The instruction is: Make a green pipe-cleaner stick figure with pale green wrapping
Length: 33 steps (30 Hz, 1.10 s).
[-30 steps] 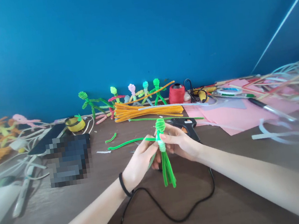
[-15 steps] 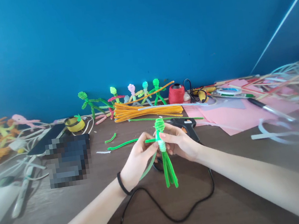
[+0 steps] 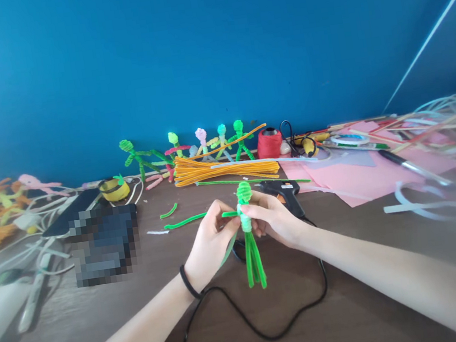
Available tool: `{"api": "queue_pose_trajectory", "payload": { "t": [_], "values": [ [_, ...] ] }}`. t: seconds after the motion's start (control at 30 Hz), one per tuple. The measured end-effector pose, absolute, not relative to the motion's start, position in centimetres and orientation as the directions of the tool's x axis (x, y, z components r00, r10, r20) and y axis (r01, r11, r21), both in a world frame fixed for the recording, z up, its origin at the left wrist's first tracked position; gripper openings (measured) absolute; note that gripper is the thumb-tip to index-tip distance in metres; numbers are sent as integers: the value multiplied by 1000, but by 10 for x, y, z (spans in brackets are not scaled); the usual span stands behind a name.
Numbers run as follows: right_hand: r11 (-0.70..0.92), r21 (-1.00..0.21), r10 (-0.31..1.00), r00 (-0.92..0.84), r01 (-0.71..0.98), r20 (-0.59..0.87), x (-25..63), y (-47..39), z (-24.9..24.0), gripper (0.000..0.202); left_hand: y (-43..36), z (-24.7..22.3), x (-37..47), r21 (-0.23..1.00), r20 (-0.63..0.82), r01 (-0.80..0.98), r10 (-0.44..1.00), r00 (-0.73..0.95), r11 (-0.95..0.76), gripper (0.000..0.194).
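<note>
A green pipe-cleaner figure (image 3: 243, 192) is held upright above the table, with a coiled head, a pale green wrapped body and several loose green stems hanging below. My right hand (image 3: 274, 214) is closed on its body, thumb in front and fingers partly hidden behind. On the other side, my left hand (image 3: 213, 232) pinches a pale green pipe cleaner (image 3: 229, 249) close to the body; its tail runs beneath the palm. A short green arm (image 3: 229, 214) sticks out from the figure towards my left fingers.
Behind lie a bundle of orange pipe cleaners (image 3: 223, 169) and a row of finished figures (image 3: 200, 141). A black glue gun (image 3: 284, 194) rests beyond my right hand, its cable (image 3: 272, 337) looping nearer. Pink sheets (image 3: 352, 179) lie right; a dark phone-like slab (image 3: 110, 238) lies left.
The figure's hanging stems have swung slightly left. The pale green tail under my left hand has shifted and shows less. Both hands keep nearly the same places.
</note>
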State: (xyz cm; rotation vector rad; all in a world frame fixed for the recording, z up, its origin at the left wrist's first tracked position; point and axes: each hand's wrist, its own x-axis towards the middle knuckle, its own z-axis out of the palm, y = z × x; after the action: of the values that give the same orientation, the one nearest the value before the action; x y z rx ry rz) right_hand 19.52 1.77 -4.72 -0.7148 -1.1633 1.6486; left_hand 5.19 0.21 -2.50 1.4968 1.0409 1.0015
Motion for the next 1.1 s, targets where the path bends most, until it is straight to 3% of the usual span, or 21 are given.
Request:
{"api": "queue_pose_trajectory", "payload": {
  "t": [0.4, 0.57, 0.67, 0.8, 1.1],
  "values": [
    [89, -988, 949, -291, -129, 123, 193, 19, -52, 8, -1, -26, 52, 939, 126, 281, 957, 261, -200, 11],
    [105, -987, 946, -293, -122, 137, 192, 17, -49, 8, -2, -31, 50, 866, 300, 356, 934, 195, -353, 11],
    [108, -987, 945, -296, -117, 138, 193, 17, -49, 7, -2, -30, 48, 790, 366, 424, 895, 255, -444, 9],
    [94, -986, 939, -316, -138, 134, 193, 17, -49, 8, 0, -28, 46, 753, 383, 456, 879, 282, -474, 11],
    [71, -971, 934, -325, -227, 144, 194, 15, -49, 14, 0, -28, 47, 808, 355, 413, 907, 227, -420, 12]
  ]
}}
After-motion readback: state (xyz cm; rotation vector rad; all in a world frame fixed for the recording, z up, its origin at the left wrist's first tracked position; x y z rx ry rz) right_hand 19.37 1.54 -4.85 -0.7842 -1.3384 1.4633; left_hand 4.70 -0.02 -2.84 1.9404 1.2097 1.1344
